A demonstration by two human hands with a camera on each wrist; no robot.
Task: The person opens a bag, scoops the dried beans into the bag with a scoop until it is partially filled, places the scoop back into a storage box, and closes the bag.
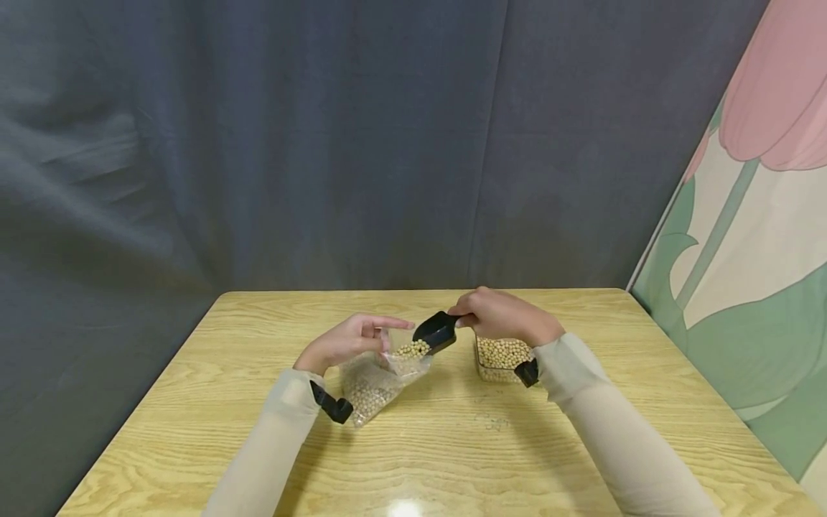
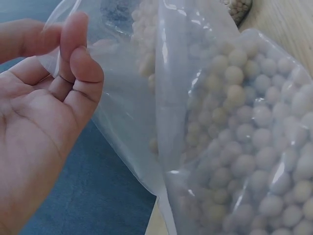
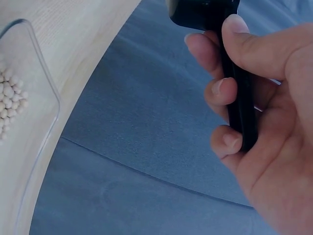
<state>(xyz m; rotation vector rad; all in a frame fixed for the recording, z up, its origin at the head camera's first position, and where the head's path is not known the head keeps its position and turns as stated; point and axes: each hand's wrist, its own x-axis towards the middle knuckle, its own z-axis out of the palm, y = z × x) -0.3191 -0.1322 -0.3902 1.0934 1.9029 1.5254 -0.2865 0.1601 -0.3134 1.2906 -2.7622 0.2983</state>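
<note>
My left hand (image 1: 352,341) pinches the edge of a clear plastic bag (image 2: 122,142) between curled fingers and thumb, its index finger stretched toward the scoop. Round, pale yellow beans (image 2: 264,161) fill the lower part of the bag. In my right hand (image 1: 507,314) is the handle of a black scoop (image 1: 434,330), wrapped by the fingers with the thumb along it, as the right wrist view shows. The scoop tilts down to the left at the bag's mouth, with beans (image 1: 413,350) at its lip.
A clear rectangular container (image 1: 489,374) of the same beans stands under the right forearm's side, partly hidden by that hand. All this is on a wooden table (image 1: 426,459). A dark curtain (image 1: 362,143) hangs behind it, and a flower-patterned panel (image 1: 743,251) stands at the right.
</note>
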